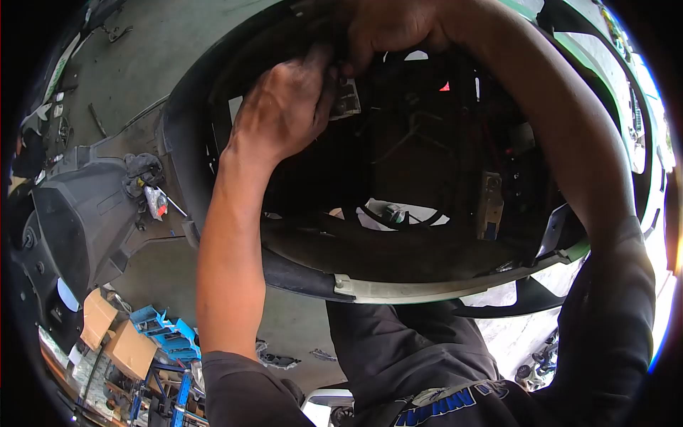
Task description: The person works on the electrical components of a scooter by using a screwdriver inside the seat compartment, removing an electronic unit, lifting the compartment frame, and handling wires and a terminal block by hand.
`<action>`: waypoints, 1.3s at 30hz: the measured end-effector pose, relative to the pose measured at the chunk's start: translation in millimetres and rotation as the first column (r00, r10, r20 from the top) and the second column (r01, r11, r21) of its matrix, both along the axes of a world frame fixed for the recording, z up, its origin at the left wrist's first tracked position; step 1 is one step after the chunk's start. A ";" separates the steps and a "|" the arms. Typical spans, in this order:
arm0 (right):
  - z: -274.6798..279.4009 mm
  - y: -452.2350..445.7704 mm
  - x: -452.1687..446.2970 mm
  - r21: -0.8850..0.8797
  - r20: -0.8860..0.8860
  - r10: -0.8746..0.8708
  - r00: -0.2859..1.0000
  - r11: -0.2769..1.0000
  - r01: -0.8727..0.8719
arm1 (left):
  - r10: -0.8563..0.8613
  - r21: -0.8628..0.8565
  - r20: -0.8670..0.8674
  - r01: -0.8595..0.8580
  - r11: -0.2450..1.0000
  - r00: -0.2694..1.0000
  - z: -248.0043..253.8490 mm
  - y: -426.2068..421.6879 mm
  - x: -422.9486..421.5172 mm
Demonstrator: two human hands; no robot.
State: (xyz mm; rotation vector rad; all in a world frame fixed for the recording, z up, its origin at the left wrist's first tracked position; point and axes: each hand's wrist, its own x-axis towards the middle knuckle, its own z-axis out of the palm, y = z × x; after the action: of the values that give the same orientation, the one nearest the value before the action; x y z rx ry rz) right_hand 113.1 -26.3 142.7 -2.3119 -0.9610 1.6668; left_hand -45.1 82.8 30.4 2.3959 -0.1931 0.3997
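My left hand reaches into the dark oval opening of a scooter's body shell. Its fingers are curled together near the far rim, and what they pinch is hidden in shadow. Just right of those fingertips sits a small pale metal bracket. From the right, my right hand bends over the far rim, partly cut off by the top of the view. Its fingers bend down close to the left fingertips; anything between them cannot be made out.
Left of the shell stand the scooter's grey footboard and front panel. Cardboard boxes and a blue plastic part rest on a rack at lower left. A second metal bracket is inside the opening. Loose parts lie on the floor.
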 end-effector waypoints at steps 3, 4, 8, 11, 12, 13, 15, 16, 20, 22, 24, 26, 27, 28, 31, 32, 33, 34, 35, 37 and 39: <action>-10.6 -5.1 11.1 0.106 -0.113 0.094 0.989 0.991 -0.082 | 0.033 0.019 -0.054 -0.032 0.999 0.998 2.0 -1.7 -0.9; -11.2 -6.9 10.9 0.122 -0.126 0.077 0.989 0.991 -0.061 | 0.052 0.021 -0.058 -0.051 0.998 0.997 2.7 -1.8 -1.7; -17.7 -1.3 12.0 0.066 -0.033 0.123 0.992 0.991 -0.121 | -0.020 -0.035 -0.021 0.019 0.999 1.000 3.4 -0.7 -1.7; -32.8 -1.3 21.2 0.133 -0.070 0.208 0.976 0.971 -0.198 | -0.046 -0.068 -0.007 0.045 0.997 0.999 -1.6 0.3 -1.7; -26.0 -0.6 14.5 0.135 -0.076 0.207 0.975 0.971 -0.196 | 0.013 -0.072 -0.025 -0.015 0.997 1.000 -0.3 -3.0 -2.3; -10.5 1.1 3.2 0.085 0.026 0.158 0.987 0.984 -0.159 | 0.074 -0.074 -0.041 -0.076 0.994 0.996 0.9 -4.7 -2.7; -7.6 0.0 1.2 0.039 0.125 0.109 0.986 0.993 -0.115 | 0.037 -0.081 0.006 -0.037 0.996 0.999 4.0 -3.6 -2.3; -15.6 -3.8 10.4 0.097 0.001 0.097 0.995 0.991 -0.097 | 0.001 -0.087 0.062 0.004 0.996 0.998 4.5 -3.2 -1.7; -14.5 1.2 20.3 0.064 -0.088 0.145 0.985 0.988 -0.140 | 0.019 -0.038 0.055 -0.017 0.999 0.998 0.5 -2.5 -1.1; -6.1 2.6 15.5 0.043 -0.066 0.158 0.985 0.987 -0.155 | -0.017 -0.074 0.026 0.019 0.997 1.000 3.3 -0.9 -0.8; -5.2 0.4 12.7 0.047 -0.055 0.153 0.987 0.987 -0.151 | 0.001 -0.127 0.074 0.008 0.992 0.997 -0.2 -3.3 0.9; -9.7 -2.6 9.6 0.124 -0.055 0.111 0.992 0.987 -0.104 | 0.023 -0.179 0.117 -0.002 0.984 0.993 -4.4 -0.9 0.7; -11.1 -2.9 7.6 0.150 -0.058 0.098 0.994 0.985 -0.088 | 0.010 -0.066 0.074 -0.005 0.998 0.997 -4.0 3.8 0.5; -10.8 -1.4 3.7 0.145 -0.030 0.075 0.997 0.987 -0.070 | 0.001 0.047 0.029 -0.003 0.999 1.000 -4.1 6.3 -0.2; -16.5 -1.6 8.6 0.155 -0.086 0.068 0.994 0.986 -0.054 | 0.057 -0.135 -0.019 -0.059 0.989 0.998 1.2 -0.9 0.6; -17.2 -1.7 11.1 0.163 -0.127 0.076 0.989 0.985 -0.055 | 0.073 -0.195 -0.035 -0.079 0.978 0.997 1.9 -1.6 1.1; -16.4 -1.1 11.7 0.170 -0.168 0.084 0.982 0.984 -0.055 | -0.008 -0.172 0.044 0.016 0.985 0.999 -0.2 1.6 2.2; -15.8 0.0 11.9 0.173 -0.169 0.089 0.982 0.983 -0.059 | -0.092 -0.142 0.120 0.109 0.984 0.988 -2.3 4.5 3.2; -14.4 -0.1 11.2 0.169 -0.159 0.092 0.983 0.983 -0.064 | -0.092 -0.142 0.118 0.109 0.984 0.989 -4.4 6.6 3.5; -12.6 0.4 9.4 0.166 -0.131 0.097 0.987 0.983 -0.075 | -0.101 -0.061 0.140 0.110 0.992 0.985 -1.7 7.9 4.4; -11.1 1.3 8.5 0.163 -0.111 0.102 0.989 0.983 -0.083 | -0.003 -0.103 0.021 0.005 0.995 1.000 9.7 -0.3 0.3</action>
State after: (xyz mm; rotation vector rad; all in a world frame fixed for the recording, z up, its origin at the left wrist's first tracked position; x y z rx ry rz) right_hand 121.6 -25.0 131.6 -2.0719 -1.1456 1.6747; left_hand -44.8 82.5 40.1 2.2901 -0.1823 0.4225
